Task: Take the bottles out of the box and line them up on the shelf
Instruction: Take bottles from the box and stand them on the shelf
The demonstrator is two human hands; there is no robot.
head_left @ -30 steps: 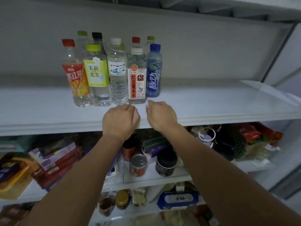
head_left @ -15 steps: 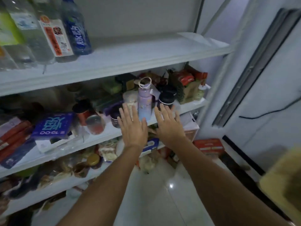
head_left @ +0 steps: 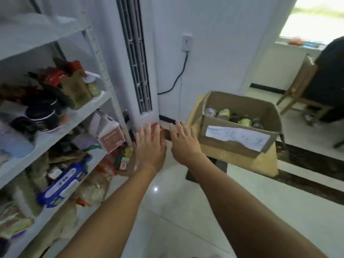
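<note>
— Logging cardboard box contents?
— Several bottles inside, caps showing above its front wall.
— Hands?
— Left hand and right hand just left of the box, fingers spread flat, holding nothing. Shelf further left.

A person's two forearms, bare along all their visible length. The left hand and right hand are bare too, with slender fingers and unadorned wrists.
</note>
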